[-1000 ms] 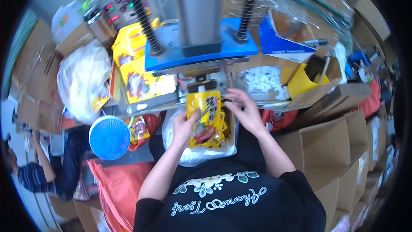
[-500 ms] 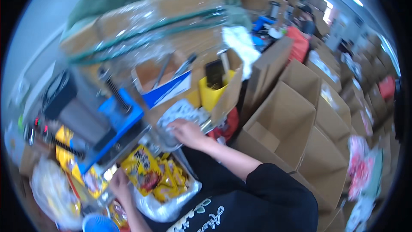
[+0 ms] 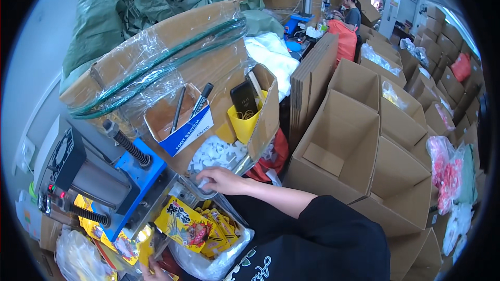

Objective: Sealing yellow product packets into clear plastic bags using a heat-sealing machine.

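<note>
My left hand (image 3: pixel 154 271), low in the picture and partly cut off, grips a yellow packet (image 3: pixel 145 247) beside the press. Over the near edge of a heap of small white pieces (image 3: pixel 216 152), my right hand (image 3: pixel 221 181) is closed, with what looks like a small white piece at its fingertips. A clear plastic container (image 3: pixel 207 194) lies just under those fingers. Between my hands, a plastic-lined bin (image 3: pixel 240 252) holds several yellow packets, a larger yellow printed pouch (image 3: pixel 183 224) lying on top.
At left stands a blue and grey press (image 3: pixel 143 161) with springs and red lights. Beyond the heap are a blue-and-white box (image 3: pixel 192 131) of pens and a yellow cup (image 3: pixel 245 127) holding a phone. Open cartons (image 3: pixel 338 140) fill the right; a person (image 3: pixel 350 13) works far back.
My left hand now has a yellow packet at its fingers and appears lower in the picture. My right hand has drawn back from the white pieces to the heap's near edge. The view has shifted.
</note>
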The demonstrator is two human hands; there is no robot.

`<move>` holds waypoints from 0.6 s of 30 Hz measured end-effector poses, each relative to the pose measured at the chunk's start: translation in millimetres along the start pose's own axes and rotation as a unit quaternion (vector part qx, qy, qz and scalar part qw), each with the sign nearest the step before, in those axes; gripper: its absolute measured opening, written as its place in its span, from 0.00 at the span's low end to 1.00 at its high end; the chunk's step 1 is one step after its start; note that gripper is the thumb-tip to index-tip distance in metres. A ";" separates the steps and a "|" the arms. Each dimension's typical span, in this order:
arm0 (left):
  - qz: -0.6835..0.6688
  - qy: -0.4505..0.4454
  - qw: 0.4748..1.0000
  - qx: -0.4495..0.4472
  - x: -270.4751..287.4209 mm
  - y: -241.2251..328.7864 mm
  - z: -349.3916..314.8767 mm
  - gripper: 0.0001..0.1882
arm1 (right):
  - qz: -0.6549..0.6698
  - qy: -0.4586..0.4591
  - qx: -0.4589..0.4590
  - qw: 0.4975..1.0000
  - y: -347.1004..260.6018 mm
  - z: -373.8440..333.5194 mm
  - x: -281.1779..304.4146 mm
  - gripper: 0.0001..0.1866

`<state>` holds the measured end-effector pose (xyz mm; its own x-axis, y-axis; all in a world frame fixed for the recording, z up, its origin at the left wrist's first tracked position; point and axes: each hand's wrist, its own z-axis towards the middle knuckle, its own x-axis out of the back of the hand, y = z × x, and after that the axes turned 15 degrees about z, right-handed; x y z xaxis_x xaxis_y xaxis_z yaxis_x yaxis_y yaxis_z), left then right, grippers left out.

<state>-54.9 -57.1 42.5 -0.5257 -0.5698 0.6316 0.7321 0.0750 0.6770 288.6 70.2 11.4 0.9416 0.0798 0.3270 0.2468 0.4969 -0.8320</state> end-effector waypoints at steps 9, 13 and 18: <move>-0.142 -0.227 0.963 -0.034 -70.0 -25.0 -60.8 0.07 | -0.022 -0.262 0.039 0.964 -83.2 1.0 -38.7 0.12; -0.134 -0.310 0.940 0.047 -62.6 -7.8 -74.5 0.10 | 0.089 -0.325 -0.056 0.940 -76.3 0.2 -51.7 0.13; -0.049 -0.322 0.942 0.084 -70.1 3.9 -64.7 0.15 | 0.123 -0.238 -0.095 0.959 -59.9 -7.9 -51.6 0.23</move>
<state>12.9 -69.8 -23.6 -0.7812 0.0296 0.6236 0.6151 0.2073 0.7607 227.1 29.6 40.9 0.7769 0.5824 0.2394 0.1096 0.2494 -0.9622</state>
